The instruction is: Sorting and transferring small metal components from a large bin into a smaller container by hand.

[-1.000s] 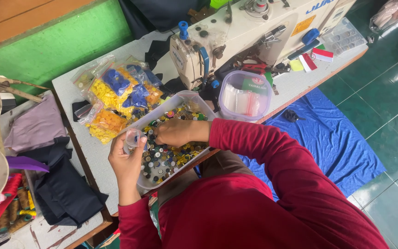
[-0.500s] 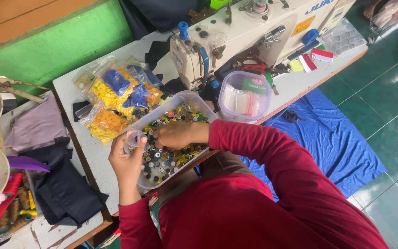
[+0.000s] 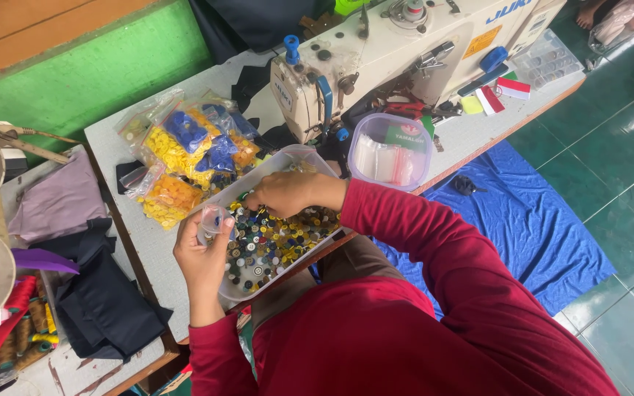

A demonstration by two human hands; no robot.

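A clear plastic tray full of mixed buttons rests on the near edge of the sewing table. My left hand holds a small clear plastic bag at the tray's left rim. My right hand reaches down into the buttons, fingertips pinched together among them; whether a button is between them is hidden. Both sleeves are red.
Bags of yellow and blue buttons lie behind the tray. A cream sewing machine stands at the back, a clear tub beside it. Dark cloth lies left; a blue sheet covers the floor right.
My right hand has shifted slightly within the tray of buttons. The left hand keeps the small bag in the same place.
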